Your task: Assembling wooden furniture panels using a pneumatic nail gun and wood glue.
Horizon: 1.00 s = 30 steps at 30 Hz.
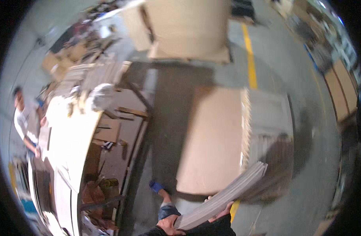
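A bundle of long, narrow grey boards or strips (pixel 223 194) is held at a slant in front of me, its far end pointing up and to the right. My left hand (pixel 169 225) is closed around the near end. Further along, my right hand (pixel 224 212) grips the bundle from the right side and below, with some fingertips showing on its far side. Just past the bundle lies a large cardboard-covered stack (pixel 212 145) with a jagged pale right edge. Right of it, a low grey stack (pixel 267 145) has more narrow strips on top, partly in shadow.
At the left stands a bright-topped workbench (pixel 72 137) with shelves of tools and scraps below. A person (pixel 29 118) works at its far side. A tall cardboard-wrapped load (pixel 188 27) stands ahead. A yellow line (pixel 249 55) marks the grey floor. My foot (pixel 156 186) shows below.
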Each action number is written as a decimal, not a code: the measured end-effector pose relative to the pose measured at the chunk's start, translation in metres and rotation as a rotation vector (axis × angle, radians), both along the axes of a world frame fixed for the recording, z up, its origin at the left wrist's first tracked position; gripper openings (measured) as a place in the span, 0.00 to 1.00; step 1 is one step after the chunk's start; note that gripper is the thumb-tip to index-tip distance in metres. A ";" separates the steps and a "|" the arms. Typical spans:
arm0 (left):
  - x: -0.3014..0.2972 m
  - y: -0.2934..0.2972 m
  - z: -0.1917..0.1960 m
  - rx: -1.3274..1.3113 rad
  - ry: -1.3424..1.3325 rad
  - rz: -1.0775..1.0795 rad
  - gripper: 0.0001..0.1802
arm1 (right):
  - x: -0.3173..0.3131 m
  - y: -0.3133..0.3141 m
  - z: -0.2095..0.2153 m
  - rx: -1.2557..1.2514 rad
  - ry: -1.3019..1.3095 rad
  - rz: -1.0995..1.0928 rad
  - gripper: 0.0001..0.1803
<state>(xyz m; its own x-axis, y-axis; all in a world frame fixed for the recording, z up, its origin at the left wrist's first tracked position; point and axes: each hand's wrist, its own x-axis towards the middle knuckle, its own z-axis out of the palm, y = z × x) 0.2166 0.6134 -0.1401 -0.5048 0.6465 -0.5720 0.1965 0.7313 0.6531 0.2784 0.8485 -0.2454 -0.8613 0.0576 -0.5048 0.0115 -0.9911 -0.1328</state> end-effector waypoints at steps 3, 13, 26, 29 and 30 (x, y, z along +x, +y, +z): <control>-0.036 -0.037 0.065 -0.052 -0.086 0.236 0.45 | -0.081 -0.055 0.106 0.118 -0.085 -0.208 0.40; -0.106 -0.205 0.155 0.419 0.317 0.803 0.39 | -0.268 -0.241 0.241 0.391 0.272 0.303 0.43; -0.181 -0.284 0.144 0.313 0.650 1.041 0.39 | -0.407 -0.371 0.251 0.256 0.371 0.530 0.37; -0.202 -0.288 0.143 0.286 0.563 1.105 0.40 | -0.428 -0.388 0.260 0.525 0.305 0.432 0.37; -0.227 -0.285 0.133 0.243 0.483 1.083 0.39 | -0.462 -0.384 0.245 0.556 0.378 0.281 0.40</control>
